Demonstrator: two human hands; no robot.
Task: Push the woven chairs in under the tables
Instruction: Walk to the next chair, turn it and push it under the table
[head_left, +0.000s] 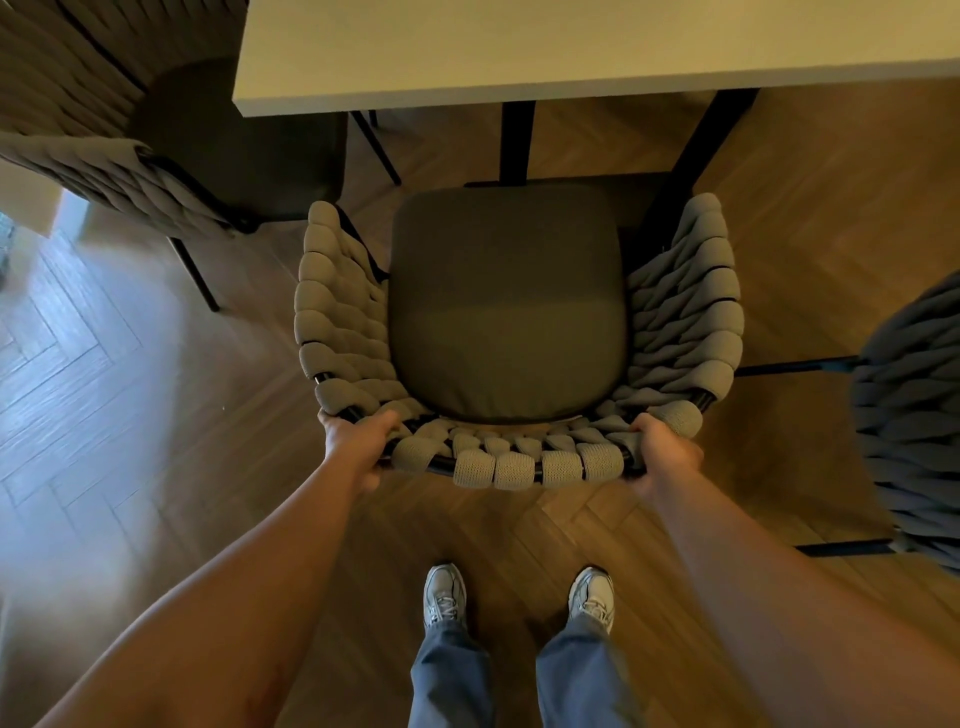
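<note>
Woven chair (340, 322), plump knitted rope, seemingly fabric cushion (509, 312)

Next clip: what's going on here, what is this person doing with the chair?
A person stands behind a woven chair that faces a table. The left hand and right hand each grip the top rim of its backrest, one near each back corner. The whole seat cushion shows in front of the table edge, so the chair is not yet pushed in. A second chair stands by the table's left corner, and a third chair is at the right edge of view.
</note>
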